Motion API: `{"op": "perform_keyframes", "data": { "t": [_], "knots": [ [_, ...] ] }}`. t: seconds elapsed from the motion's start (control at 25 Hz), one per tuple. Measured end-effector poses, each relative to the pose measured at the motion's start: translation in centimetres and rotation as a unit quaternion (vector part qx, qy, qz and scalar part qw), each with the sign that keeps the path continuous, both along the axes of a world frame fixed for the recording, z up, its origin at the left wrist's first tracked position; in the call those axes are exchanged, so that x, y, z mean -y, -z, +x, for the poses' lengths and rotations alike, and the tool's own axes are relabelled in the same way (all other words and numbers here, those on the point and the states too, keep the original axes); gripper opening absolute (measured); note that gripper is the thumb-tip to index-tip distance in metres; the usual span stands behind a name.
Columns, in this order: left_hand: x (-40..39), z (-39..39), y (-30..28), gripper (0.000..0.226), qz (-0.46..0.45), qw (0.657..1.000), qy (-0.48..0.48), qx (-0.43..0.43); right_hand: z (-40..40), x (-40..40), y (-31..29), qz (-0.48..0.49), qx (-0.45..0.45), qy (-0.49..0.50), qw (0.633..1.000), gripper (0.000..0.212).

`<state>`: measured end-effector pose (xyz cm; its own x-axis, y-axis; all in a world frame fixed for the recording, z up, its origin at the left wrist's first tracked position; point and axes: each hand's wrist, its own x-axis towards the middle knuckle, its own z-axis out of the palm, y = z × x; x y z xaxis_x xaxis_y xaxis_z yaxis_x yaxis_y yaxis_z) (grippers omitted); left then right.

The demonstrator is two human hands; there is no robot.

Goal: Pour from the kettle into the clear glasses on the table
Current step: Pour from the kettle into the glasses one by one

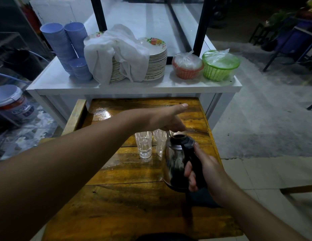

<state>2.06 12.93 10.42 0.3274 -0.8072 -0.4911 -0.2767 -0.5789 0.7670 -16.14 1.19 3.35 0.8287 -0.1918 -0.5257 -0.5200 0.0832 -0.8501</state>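
Kettle [176,164]: gripping it by the black handle with the right hand [204,171], fingers wrapped tight, and holding it upright, seemingly just above the right side of the wooden table [117,197], close to the near side of the glasses [144,145]. Not yet tipping; no stream showing. Reaching across with the left hand [165,119], thumb stretched out, fingers curling down behind the kettle's top and over the rear glasses; hiding what, if anything, those fingers are holding, so not possible to tell.

Probably lining up the first pour. Doing it well: bringing the spout right over the rim of the near glass before tilting, tipping slowly from the wrist, keeping the stream thin, stopping short of the brim. Steadying the chosen glass at its base rather than its rim, and keeping the left fingers out from under the spout, since the contents may be hot. Taking the glasses one at a time; standing close together and being tall and narrow, likely tipping over at a knock from the kettle's belly.

Minding the tabletop too: looking shiny and possibly wet in patches, so perhaps slippery under a glass.

Around the work: standing just behind the table, a white counter [52,80] carrying stacked blue bowls [64,44], piled plates [157,60] under a white cloth [117,49], an orange basket [186,68] and a green basket [219,66], all well apart from the pour. Sitting off to the left on the floor, a lidded bucket [10,101]. Crossing directly over the glasses, only the left forearm getting in the way.
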Motion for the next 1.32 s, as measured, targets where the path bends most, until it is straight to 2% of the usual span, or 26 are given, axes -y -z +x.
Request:
{"op": "perform_keyframes", "data": {
  "t": [0.2,0.36,0.6,0.8,1.12,1.32],
  "knots": [
    [0.2,1.1,-1.5,0.088,-0.025,1.000,-0.008,0.002,0.4,0.7,-0.3,0.002,0.050,-0.008,0.999,0.078],
    [0.7,2.0,-2.5,0.084,-0.027,0.999,-0.018,0.035,2.4,1.1,-1.8,0.010,0.055,-0.010,0.998,0.073],
    [1.5,4.1,-1.9,0.085,-0.005,0.998,-0.005,0.060,6.5,1.6,-4.5,0.043,-0.001,-0.023,0.999,0.069],
    [1.5,6.0,-0.5,0.083,-0.009,0.998,-0.030,0.059,9.6,1.8,-5.8,0.081,-0.055,-0.013,0.995,0.062],
    [1.0,7.9,1.3,0.091,-0.023,0.997,-0.049,0.051,12.7,1.6,-6.7,0.090,-0.127,-0.018,0.988,0.062],
    [0.6,7.9,1.7,0.080,-0.040,0.997,-0.051,0.048,13.5,1.3,-7.4,0.087,-0.147,-0.024,0.985,0.065]
  ]
}}
